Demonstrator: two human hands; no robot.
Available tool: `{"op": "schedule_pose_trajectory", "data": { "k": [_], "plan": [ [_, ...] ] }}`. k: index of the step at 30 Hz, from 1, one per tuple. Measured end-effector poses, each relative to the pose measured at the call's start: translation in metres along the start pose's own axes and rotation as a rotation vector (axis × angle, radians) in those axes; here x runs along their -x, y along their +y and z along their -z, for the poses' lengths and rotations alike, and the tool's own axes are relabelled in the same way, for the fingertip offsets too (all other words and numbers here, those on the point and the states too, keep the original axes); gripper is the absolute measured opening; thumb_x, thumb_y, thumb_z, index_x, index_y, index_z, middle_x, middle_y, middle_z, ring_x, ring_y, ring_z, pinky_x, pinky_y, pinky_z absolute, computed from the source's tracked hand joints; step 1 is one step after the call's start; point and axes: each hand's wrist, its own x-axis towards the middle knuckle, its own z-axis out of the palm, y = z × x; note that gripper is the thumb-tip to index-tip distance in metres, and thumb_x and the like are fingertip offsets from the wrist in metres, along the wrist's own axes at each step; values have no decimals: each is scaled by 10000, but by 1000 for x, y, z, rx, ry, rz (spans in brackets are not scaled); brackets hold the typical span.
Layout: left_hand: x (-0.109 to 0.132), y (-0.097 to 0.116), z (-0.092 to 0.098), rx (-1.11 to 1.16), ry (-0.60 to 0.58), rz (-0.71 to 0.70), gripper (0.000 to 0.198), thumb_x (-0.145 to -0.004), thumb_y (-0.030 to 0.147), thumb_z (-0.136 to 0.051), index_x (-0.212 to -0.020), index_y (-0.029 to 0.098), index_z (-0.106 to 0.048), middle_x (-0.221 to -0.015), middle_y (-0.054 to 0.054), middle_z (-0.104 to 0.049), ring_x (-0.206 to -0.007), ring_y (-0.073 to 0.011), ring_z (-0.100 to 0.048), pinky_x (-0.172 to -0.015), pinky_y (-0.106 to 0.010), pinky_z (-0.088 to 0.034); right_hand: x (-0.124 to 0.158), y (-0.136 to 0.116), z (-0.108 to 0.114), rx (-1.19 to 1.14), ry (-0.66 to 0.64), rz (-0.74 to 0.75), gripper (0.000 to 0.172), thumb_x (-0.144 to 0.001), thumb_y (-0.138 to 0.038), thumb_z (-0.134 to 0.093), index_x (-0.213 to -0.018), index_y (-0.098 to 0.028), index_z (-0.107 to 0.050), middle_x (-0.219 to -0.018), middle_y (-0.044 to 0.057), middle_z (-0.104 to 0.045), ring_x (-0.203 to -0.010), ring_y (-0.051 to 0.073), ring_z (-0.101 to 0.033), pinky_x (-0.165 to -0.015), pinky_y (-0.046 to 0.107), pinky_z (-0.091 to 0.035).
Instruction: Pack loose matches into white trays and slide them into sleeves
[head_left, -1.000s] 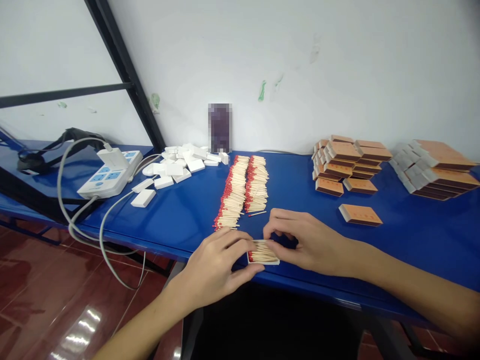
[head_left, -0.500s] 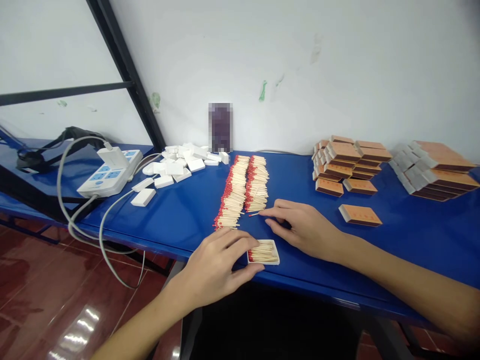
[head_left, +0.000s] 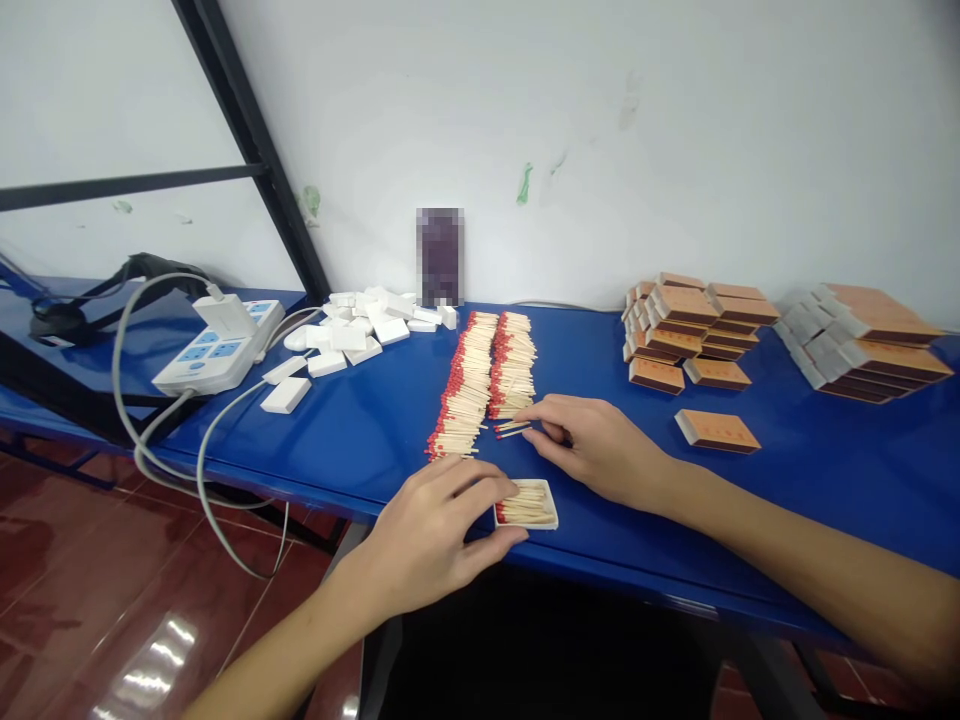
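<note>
Down at the near edge of the counter (head_left: 360, 440), the left hand (head_left: 439, 535) has its grip closed on a small white tray (head_left: 540, 525) of red-tipped matches. Its fingers lie over the tray's left end and the thumb runs along its near side, with the tray flat on the blue surface. Just behind the tray, the right hand (head_left: 592, 445) reaches in with a narrow grip, index finger and thumb drawn close over a few loose matches (head_left: 510, 430). They touch the sticks, though whether the sticks are actually pinched cannot be told. Those sticks lie at the near end of the right match row (head_left: 513, 365), which runs away from the tray toward the wall, with the left match row (head_left: 466, 385) close alongside. Far behind the tray to its left sits a heap of empty white trays (head_left: 360, 325) beside a power strip (head_left: 217, 345). Behind and right of the tray lies a single orange sleeve (head_left: 716, 430), and beyond it stacked orange sleeves (head_left: 694, 320).
</note>
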Motion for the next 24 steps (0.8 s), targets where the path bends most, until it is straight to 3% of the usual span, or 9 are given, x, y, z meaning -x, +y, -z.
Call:
{"op": "schedule_pose_trajectory", "data": {
  "k": [6, 16, 24],
  "plan": [
    [1, 0, 0, -7, 3, -1, 231, -929, 322, -631, -1112, 180, -622, -1075, -73, -677, -979, -207, -646, -859, -354, -548, 0, -1, 0, -16, -8, -8, 145, -937, -238, -528, -920, -185, -661, -709, -5, -576, -632, 129, -517, -595, 246, -354],
    [1, -1, 0, -2, 1, -7, 229, -936, 324, -621, -1119, 187, -623, -1091, -81, -675, -988, -212, -648, -868, -362, -550, 0, -1, 1, 5, -22, -40, 204, -940, -270, -532, -1051, -191, -683, -748, 3, -613, -612, 123, -511, -585, 244, -346],
    [1, 0, -1, -5, 14, -11, 221, -929, 312, -629, -1110, 185, -631, -1079, -78, -679, -976, -207, -653, -858, -354, -554, -1, -1, 1, -35, -2, -18, 140, -914, -243, -554, -885, -188, -680, -650, -23, -544, -593, 117, -484, -585, 238, -341]
  ]
}}
